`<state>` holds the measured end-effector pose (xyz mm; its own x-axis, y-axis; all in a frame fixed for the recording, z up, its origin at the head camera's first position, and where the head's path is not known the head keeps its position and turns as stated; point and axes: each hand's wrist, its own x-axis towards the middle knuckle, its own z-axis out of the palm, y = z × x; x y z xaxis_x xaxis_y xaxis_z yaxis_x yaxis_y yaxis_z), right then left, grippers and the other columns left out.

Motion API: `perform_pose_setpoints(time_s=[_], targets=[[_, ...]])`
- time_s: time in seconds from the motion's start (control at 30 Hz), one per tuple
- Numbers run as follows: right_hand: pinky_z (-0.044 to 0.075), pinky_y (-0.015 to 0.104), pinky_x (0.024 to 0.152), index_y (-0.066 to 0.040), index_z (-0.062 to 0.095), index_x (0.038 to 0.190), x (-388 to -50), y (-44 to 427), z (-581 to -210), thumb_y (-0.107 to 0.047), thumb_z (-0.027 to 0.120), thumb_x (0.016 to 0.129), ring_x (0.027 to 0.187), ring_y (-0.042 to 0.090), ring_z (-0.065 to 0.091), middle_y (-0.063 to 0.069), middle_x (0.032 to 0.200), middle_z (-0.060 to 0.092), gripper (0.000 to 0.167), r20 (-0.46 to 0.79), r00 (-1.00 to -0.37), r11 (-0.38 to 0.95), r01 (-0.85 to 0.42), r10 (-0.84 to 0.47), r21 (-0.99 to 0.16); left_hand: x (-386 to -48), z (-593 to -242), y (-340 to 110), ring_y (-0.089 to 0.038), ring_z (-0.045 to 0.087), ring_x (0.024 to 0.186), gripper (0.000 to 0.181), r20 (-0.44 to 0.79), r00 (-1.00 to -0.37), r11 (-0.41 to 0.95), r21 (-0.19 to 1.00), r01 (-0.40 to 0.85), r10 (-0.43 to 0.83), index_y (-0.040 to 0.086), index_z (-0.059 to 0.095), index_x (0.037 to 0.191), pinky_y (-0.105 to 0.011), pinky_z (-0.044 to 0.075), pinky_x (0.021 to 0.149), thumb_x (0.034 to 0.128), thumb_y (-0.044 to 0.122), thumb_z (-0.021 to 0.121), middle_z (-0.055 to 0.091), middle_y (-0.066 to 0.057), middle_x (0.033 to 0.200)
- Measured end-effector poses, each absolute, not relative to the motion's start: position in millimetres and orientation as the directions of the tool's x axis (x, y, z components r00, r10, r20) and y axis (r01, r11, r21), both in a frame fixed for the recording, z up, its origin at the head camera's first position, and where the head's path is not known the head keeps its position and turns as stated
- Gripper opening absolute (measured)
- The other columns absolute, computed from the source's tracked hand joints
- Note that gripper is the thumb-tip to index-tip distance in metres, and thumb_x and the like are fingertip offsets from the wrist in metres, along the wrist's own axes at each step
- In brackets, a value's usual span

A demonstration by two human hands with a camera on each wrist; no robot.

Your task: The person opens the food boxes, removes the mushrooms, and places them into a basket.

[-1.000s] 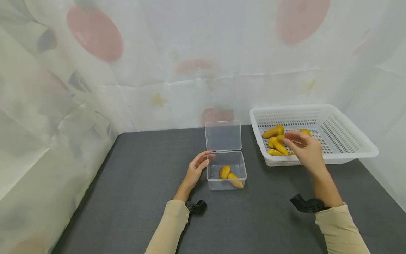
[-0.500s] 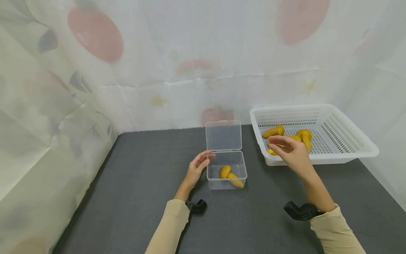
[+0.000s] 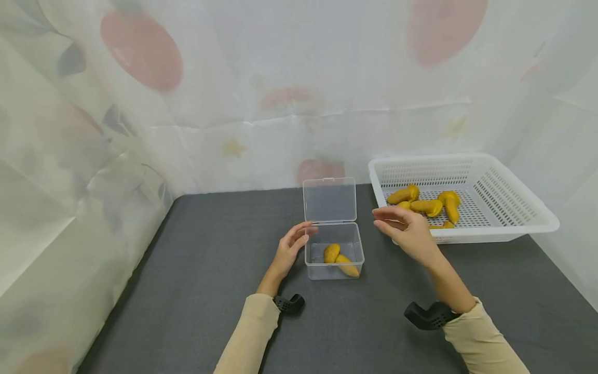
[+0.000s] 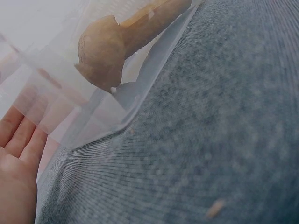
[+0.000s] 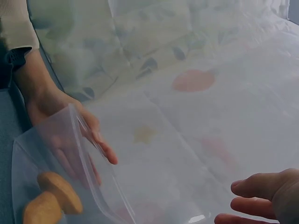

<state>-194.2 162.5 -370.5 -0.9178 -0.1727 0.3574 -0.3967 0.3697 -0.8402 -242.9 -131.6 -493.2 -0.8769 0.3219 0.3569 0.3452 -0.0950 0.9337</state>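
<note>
In the head view, a clear plastic box (image 3: 312,271) with its lid (image 3: 329,200) raised stands mid-table. Inside lies a yellow-brown mushroom (image 3: 332,253), its cap and stem also showing through the wall in the left wrist view. My left hand (image 3: 286,254) rests at the box's left side, fingers extended along the back corner. Between the box and a white basket (image 3: 518,229) hovers my right hand (image 3: 411,236), thumb and fingers loosely bent. The right wrist view shows a gap between that thumb and the fingers (image 5: 252,205), with nothing visible in it.
Several yellow mushrooms (image 3: 450,206) lie in the white basket at the right, some partly hidden by my right hand. A dark grey cloth (image 3: 210,259) covers the table. Printed white sheeting (image 3: 224,93) hangs behind and on both sides.
My right hand has moved left and slightly toward me, away from over the basket, uncovering several mushrooms there. The left hand, the box and its mushroom stay in place.
</note>
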Motion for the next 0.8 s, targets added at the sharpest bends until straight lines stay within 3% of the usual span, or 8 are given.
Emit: perform_pose_setpoints(time_s=[0.13, 0.17, 0.2, 0.3, 0.37, 0.5, 0.8], targets=[[0.050, 0.006, 0.081, 0.002, 0.066, 0.116, -195.8, 153.7, -375.6, -0.014, 0.066, 0.091, 0.092, -0.015, 0.062, 0.015, 0.110, 0.072, 0.030, 0.339, -0.917, 0.398, -0.397, -0.211, -0.827, -243.2, -493.9, -132.0, 0.001, 0.059, 0.119, 0.042, 0.365, -0.873, -0.094, 0.930, 0.355, 0.322, -0.003, 0.044, 0.139, -0.017, 0.042, 0.104, 0.1015, 0.015, 0.047, 0.050, -0.037, 0.132], [0.050, 0.007, 0.081, 0.003, 0.065, 0.116, -196.1, 151.6, -377.1, -0.013, 0.066, 0.091, 0.092, -0.015, 0.061, 0.015, 0.110, 0.072, 0.030, 0.338, -0.914, 0.400, -0.403, -0.224, -0.824, -243.2, -494.1, -132.1, 0.001, 0.059, 0.118, 0.041, 0.370, -0.871, -0.090, 0.928, 0.361, 0.323, -0.004, 0.043, 0.139, -0.018, 0.042, 0.104, 0.1016, 0.013, 0.046, 0.050, -0.038, 0.132], [0.051, 0.008, 0.081, 0.003, 0.065, 0.117, -195.9, 149.3, -377.5, -0.013, 0.065, 0.092, 0.093, -0.015, 0.062, 0.023, 0.113, 0.069, 0.030, 0.327, -0.915, 0.406, -0.399, -0.237, -0.822, -243.5, -494.2, -132.2, 0.001, 0.059, 0.118, 0.041, 0.372, -0.870, -0.090, 0.927, 0.364, 0.323, -0.004, 0.043, 0.139, -0.017, 0.042, 0.104, 0.1016, 0.013, 0.046, 0.050, -0.037, 0.132], [0.054, 0.014, 0.081, 0.003, 0.064, 0.118, -195.7, 142.7, -378.8, -0.012, 0.064, 0.092, 0.098, -0.003, 0.067, 0.023, 0.116, 0.069, 0.030, 0.295, -0.916, 0.419, -0.388, -0.272, -0.820, -243.7, -493.9, -132.2, 0.002, 0.059, 0.118, 0.041, 0.375, -0.869, -0.095, 0.927, 0.364, 0.323, -0.004, 0.043, 0.139, -0.017, 0.042, 0.104, 0.1016, 0.012, 0.046, 0.050, -0.038, 0.132], [0.057, 0.021, 0.083, 0.002, 0.064, 0.118, -196.4, 138.2, -380.1, -0.011, 0.064, 0.092, 0.101, 0.012, 0.071, 0.022, 0.117, 0.069, 0.029, 0.280, -0.915, 0.425, -0.385, -0.290, -0.819, -243.6, -493.6, -132.0, 0.002, 0.059, 0.118, 0.041, 0.377, -0.868, -0.099, 0.926, 0.365, 0.323, -0.004, 0.043, 0.139, -0.016, 0.042, 0.104, 0.1017, 0.011, 0.045, 0.050, -0.038, 0.132], [0.057, 0.035, 0.086, 0.002, 0.064, 0.119, -197.7, 130.4, -382.1, -0.012, 0.063, 0.093, 0.107, 0.034, 0.068, 0.023, 0.118, 0.068, 0.030, 0.254, -0.909, 0.443, -0.386, -0.330, -0.809, -243.6, -493.5, -131.3, 0.002, 0.059, 0.118, 0.041, 0.378, -0.867, -0.108, 0.925, 0.363, 0.324, -0.005, 0.043, 0.139, -0.017, 0.042, 0.104, 0.1016, 0.011, 0.045, 0.049, -0.039, 0.132], [0.056, 0.039, 0.090, 0.002, 0.064, 0.121, -204.8, 111.2, -385.8, -0.015, 0.065, 0.092, 0.107, 0.033, 0.068, 0.021, 0.119, 0.068, 0.034, 0.216, -0.887, 0.474, -0.408, -0.408, -0.780, -244.2, -494.8, -131.3, 0.001, 0.059, 0.119, 0.041, 0.372, -0.870, -0.093, 0.928, 0.362, 0.324, -0.004, 0.043, 0.139, -0.018, 0.042, 0.104, 0.1019, 0.012, 0.045, 0.051, -0.037, 0.132]])
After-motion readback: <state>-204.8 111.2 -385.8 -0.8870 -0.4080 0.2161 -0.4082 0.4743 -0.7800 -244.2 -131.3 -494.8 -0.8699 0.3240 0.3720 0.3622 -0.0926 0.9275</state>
